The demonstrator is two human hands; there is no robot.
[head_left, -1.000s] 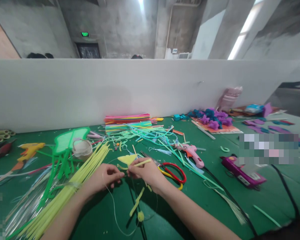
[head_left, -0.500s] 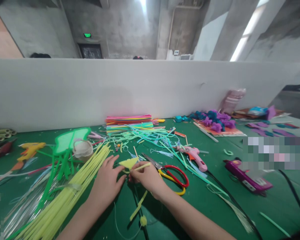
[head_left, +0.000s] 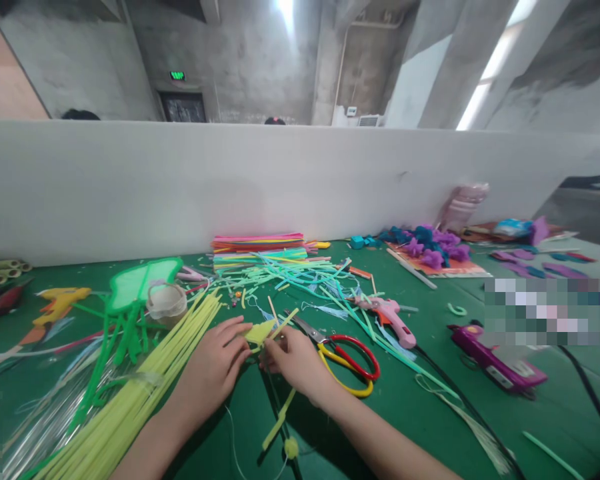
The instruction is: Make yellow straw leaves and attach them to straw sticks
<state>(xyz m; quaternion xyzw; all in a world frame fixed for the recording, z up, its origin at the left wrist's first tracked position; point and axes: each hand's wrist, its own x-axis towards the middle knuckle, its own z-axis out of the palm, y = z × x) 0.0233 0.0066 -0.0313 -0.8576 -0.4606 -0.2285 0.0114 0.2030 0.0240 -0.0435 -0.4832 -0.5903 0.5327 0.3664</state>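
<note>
While your left hand (head_left: 214, 361) pinches the yellow shape (head_left: 260, 331) left of the scissors (head_left: 323, 339) and your right hand (head_left: 300, 363) pinches a strip (head_left: 287, 321), the shape looks partly made, with the strip's end still loose.

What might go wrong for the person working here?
The right hand might knock the scissors lying close beside it. The loose thread near the left hand could snag or tangle. And the small yellow piece at the fingertips may bend if squeezed hard.
</note>
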